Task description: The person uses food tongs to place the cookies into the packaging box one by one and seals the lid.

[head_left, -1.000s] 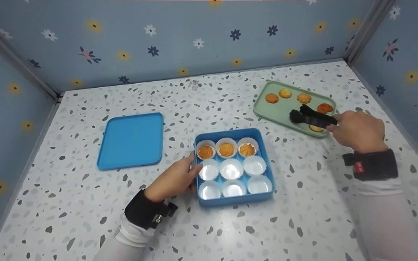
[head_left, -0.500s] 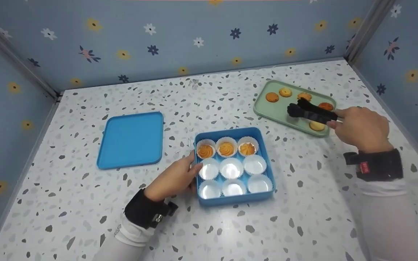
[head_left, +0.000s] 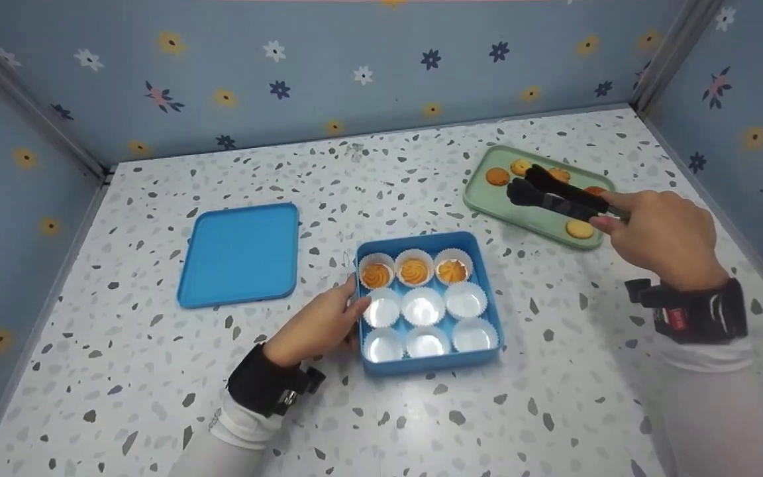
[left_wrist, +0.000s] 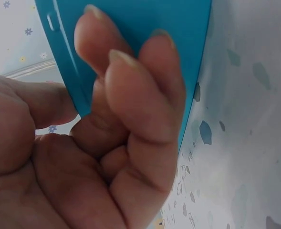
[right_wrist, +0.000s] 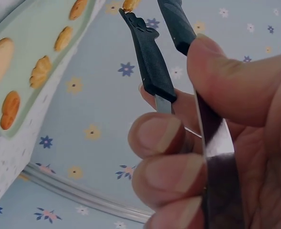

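Observation:
My left hand [head_left: 318,328] grips the left wall of a square blue box [head_left: 429,368], thumb at the rim and fingers curled against the outer side. Inside stand several white paper cups [head_left: 422,307]; the far row of 3 holds piped cookies [head_left: 414,271], the others hold none. My right hand [head_left: 666,232] holds black-tipped tongs [head_left: 557,201] above a green tray [head_left: 520,222]. In the right wrist view a golden cookie [right_wrist: 130,5] shows at a tong tip, cut by the frame edge; the head view does not show it. Several cookies lie on the tray, including a pale one [head_left: 579,229].
A flat blue lid [head_left: 239,255] lies left of the box on the speckled white table [head_left: 381,192]. Flowered blue panels [head_left: 328,66] enclose the back and both sides. The tray stands at the far right, near the right panel.
The tongs have risen and moved left and toward the back over the tray. My right wrist has shifted slightly right. My left hand and the box stay put.

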{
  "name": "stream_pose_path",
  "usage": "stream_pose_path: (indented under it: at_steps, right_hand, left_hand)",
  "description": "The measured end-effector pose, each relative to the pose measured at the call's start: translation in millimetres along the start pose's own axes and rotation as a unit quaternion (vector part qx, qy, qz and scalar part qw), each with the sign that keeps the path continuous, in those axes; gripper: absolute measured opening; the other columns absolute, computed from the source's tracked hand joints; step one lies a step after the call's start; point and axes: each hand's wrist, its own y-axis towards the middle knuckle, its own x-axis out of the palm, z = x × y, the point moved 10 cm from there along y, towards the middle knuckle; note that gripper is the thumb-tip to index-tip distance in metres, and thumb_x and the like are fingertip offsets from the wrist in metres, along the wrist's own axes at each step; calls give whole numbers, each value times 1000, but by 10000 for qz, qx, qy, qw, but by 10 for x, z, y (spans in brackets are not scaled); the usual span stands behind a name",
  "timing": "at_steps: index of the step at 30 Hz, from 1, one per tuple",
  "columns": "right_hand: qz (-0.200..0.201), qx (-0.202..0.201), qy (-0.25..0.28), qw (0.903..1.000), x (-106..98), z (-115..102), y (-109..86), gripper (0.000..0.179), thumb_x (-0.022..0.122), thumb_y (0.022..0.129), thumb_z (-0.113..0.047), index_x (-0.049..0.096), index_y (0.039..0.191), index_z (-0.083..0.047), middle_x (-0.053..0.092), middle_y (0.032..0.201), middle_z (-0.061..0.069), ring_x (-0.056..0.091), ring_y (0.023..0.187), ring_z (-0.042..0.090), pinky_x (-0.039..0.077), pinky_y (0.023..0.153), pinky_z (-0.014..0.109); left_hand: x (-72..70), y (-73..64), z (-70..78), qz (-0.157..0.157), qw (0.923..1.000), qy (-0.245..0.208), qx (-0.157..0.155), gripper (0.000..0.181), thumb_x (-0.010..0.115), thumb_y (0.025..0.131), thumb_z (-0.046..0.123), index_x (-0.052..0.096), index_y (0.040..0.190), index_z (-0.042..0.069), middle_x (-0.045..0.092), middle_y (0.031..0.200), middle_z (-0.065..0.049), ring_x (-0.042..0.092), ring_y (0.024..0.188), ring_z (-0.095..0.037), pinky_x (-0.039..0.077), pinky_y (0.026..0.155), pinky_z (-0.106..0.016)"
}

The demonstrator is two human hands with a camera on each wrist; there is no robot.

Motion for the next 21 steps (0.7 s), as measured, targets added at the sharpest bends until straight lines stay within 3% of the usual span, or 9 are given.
stream_pose_path:
  at_steps: [4,11,14,18,21]
  right_hand:
    - [114,-119,20,9999,-78,-96,-81,59,61,95,-50,54,144,-17,64,95,27,49,67,32,34,49,41]
    - [399,-592,155,9973,-178,-348,-229,55,64,94,-48,58,141,-19,64,78,17,45,57,27,31,44,38]
    - [518,-822,215,9950,-187,-506,-291,53,69,92,-44,61,138,-17,66,77,16,43,54,25,29,42,37]
    - [712,-1228,257,9895,-155,-761,-376,48,74,89,-36,66,133,-16,70,87,20,45,55,25,29,43,35]
    - [794,-1611,175,9836,-88,-976,-445,46,75,89,-33,68,130,-17,68,76,12,44,54,23,29,43,34]
  left_hand:
    - [-1,-3,3,3,10000,-25,-11,69,44,107,31,10,156,-4,62,63,-4,63,58,-24,47,55,-34]
    - [1,6,-25,-5,9998,-129,-123,64,40,109,29,11,156,-4,60,67,-9,60,56,-24,48,58,-35]
    - [-3,9,-39,2,9998,-83,-173,62,38,109,28,12,155,-4,59,69,-11,57,54,-22,47,59,-35]
    - [-7,4,-35,-17,9997,-105,-202,61,38,109,28,12,156,-3,60,69,-13,58,55,-23,48,59,-36]
    - [-8,1,-24,-40,9997,-135,-192,61,37,109,27,12,156,-3,60,71,-14,59,57,-25,48,58,-36]
